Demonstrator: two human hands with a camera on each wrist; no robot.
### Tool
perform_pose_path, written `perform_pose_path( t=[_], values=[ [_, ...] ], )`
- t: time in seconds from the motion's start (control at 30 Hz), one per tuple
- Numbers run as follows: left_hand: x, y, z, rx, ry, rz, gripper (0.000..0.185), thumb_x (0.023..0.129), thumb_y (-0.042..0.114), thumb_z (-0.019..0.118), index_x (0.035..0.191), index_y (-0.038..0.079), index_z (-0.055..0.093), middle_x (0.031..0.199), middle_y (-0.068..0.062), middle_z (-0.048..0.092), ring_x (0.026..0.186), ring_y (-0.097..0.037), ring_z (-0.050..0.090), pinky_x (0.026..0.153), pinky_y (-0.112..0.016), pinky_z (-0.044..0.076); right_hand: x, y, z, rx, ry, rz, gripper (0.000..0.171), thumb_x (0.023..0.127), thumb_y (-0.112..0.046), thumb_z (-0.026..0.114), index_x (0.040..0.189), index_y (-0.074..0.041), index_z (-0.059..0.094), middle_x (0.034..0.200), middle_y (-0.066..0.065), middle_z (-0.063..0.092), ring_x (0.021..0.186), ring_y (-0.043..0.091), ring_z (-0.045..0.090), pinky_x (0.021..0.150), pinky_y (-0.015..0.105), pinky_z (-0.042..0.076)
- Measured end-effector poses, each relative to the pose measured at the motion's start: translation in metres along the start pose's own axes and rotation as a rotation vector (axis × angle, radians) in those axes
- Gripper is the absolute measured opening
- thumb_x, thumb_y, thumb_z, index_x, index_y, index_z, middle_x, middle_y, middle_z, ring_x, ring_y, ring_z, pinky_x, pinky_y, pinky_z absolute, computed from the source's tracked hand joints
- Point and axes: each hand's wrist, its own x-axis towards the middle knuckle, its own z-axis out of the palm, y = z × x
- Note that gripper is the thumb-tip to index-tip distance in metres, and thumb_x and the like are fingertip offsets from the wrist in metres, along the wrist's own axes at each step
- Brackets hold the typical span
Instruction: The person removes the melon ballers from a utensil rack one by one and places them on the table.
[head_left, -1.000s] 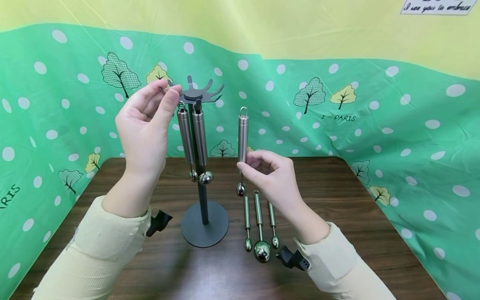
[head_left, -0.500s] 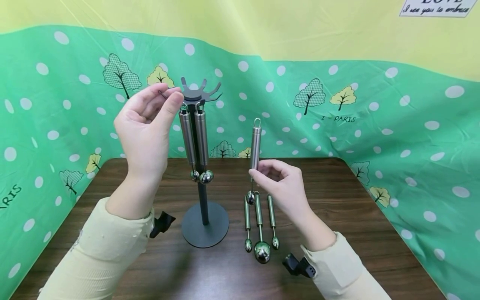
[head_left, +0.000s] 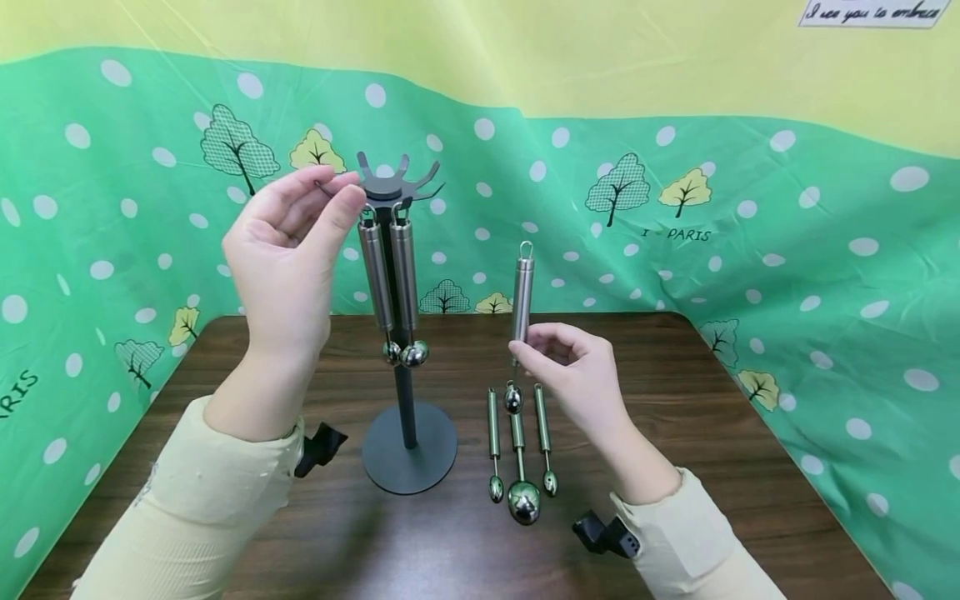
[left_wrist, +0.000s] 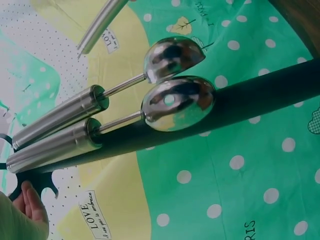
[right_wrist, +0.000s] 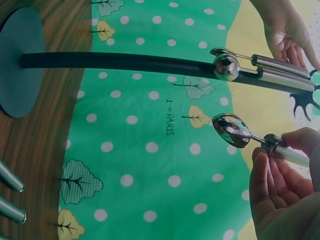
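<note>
My left hand (head_left: 288, 221) pinches a prong at the top of a dark hanging stand (head_left: 409, 450), its fingertips beside the hooks in the left wrist view. Two steel melon ballers, a left one (head_left: 375, 275) and a right one (head_left: 403, 267), hang by their wire loops from hooks, bowls down. To the right of the stand, my right hand (head_left: 573, 379) holds another melon baller (head_left: 522, 300) upright by the lower handle, between thumb and fingers. Its loop points up; its shiny bowl (right_wrist: 231, 130) points down, above the table.
On the brown wooden table (head_left: 300, 533) lie three more steel scoops: a small left one (head_left: 493, 429), a larger middle one (head_left: 524, 502) and a small right one (head_left: 543, 425). Several bare hooks (head_left: 427, 177) fan out from the stand's top. A polka-dot cloth (head_left: 750, 250) hangs behind.
My right hand has moved right and down, taking the melon baller away from the stand. The hook top has turned slightly, the hanging ballers shifting a little right. My left hand stays at the prong.
</note>
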Motion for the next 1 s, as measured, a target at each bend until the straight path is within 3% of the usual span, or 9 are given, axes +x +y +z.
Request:
perform_pose_path(
  t=[0.3, 0.57, 1.0],
  values=[
    [0.001, -0.004, -0.009, 0.047, -0.045, 0.035, 0.017, 0.087, 0.007, 0.063, 0.102, -0.001, 0.067, 0.095, -0.01, 0.07, 0.081, -0.023, 0.063, 0.082, -0.029, 0.05, -0.003, 0.006, -0.008, -0.03, 0.008, 0.031, 0.019, 0.079, -0.013, 0.073, 0.091, 0.001, 0.068, 0.07, -0.003, 0.062, 0.058, 0.01, 0.058, 0.054, 0.023, 0.05],
    [0.005, -0.006, -0.013, 0.043, -0.037, 0.035, 0.02, 0.088, 0.007, 0.062, 0.105, -0.002, 0.066, 0.096, -0.01, 0.069, 0.081, -0.023, 0.063, 0.082, -0.028, 0.05, -0.007, 0.013, -0.015, -0.039, 0.013, 0.076, 0.02, 0.08, -0.014, 0.073, 0.092, 0.002, 0.068, 0.07, -0.003, 0.063, 0.061, 0.014, 0.06, 0.058, 0.025, 0.052],
    [0.005, -0.009, -0.016, 0.065, -0.07, 0.006, 0.027, 0.089, 0.009, 0.06, 0.115, 0.002, 0.061, 0.115, -0.01, 0.055, 0.091, -0.024, 0.058, 0.081, -0.028, 0.049, -0.014, 0.029, -0.023, -0.05, 0.029, 0.133, 0.023, 0.08, -0.014, 0.072, 0.093, 0.004, 0.067, 0.069, -0.004, 0.063, 0.06, 0.012, 0.062, 0.06, 0.028, 0.055]
  ],
)
